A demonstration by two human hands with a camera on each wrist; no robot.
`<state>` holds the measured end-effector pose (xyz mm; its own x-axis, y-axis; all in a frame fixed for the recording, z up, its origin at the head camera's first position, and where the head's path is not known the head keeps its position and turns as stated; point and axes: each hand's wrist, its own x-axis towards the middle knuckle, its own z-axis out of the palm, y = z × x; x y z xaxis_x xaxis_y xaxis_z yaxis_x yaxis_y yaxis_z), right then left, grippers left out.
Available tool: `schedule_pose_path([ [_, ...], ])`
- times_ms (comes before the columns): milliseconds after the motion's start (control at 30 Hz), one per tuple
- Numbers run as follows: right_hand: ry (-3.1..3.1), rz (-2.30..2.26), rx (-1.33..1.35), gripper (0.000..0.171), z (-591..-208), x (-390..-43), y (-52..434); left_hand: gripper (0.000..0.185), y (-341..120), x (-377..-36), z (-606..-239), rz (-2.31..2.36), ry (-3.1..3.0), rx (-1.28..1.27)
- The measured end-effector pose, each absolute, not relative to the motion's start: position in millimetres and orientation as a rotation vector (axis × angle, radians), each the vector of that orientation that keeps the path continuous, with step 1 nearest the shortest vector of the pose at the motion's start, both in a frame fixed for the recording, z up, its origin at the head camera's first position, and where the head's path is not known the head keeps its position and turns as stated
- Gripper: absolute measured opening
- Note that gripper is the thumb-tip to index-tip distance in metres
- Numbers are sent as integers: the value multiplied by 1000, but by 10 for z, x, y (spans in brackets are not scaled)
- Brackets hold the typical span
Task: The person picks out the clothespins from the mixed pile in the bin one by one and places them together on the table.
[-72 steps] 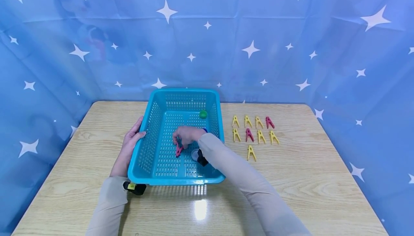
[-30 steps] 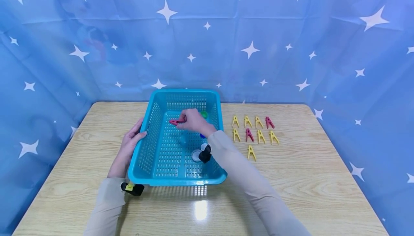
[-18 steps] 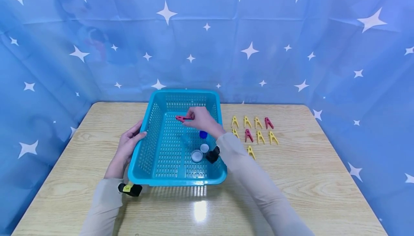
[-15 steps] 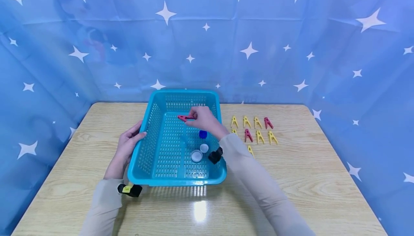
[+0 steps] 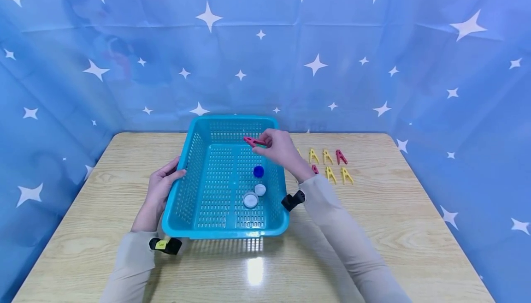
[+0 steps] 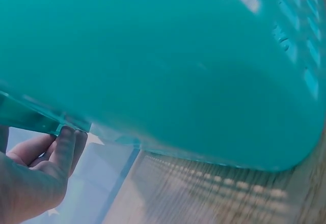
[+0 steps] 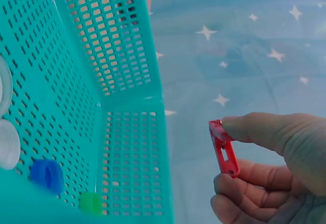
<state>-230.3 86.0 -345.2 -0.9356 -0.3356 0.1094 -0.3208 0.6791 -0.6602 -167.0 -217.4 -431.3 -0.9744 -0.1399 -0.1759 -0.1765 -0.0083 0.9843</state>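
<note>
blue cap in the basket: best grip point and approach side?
Take the blue cap by its round side wall, from straight above. It sits on the basket floor with the white caps close on its near side and the right wall beside it, so a sideways approach looks blocked. The right wrist view suggests its open side faces up, though that is blurry.

The basket [image 5: 195,155] stood on the bench [image 5: 373,229] between the hands, its left wall against the left hand [image 5: 159,187]. Three caps [image 5: 259,171] lay inside it, nearer the person than the right hand [image 5: 282,148]. The loose pegs [image 5: 327,157] lay just right of that hand.
</note>
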Motion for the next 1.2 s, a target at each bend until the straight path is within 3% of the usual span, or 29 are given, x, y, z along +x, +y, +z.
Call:
schedule_pose_path([
  [1200,3092,-1120,-266,26,-3563,-2058,2132,58,-2157,-1647,-4315,2169,2216,-340],
])
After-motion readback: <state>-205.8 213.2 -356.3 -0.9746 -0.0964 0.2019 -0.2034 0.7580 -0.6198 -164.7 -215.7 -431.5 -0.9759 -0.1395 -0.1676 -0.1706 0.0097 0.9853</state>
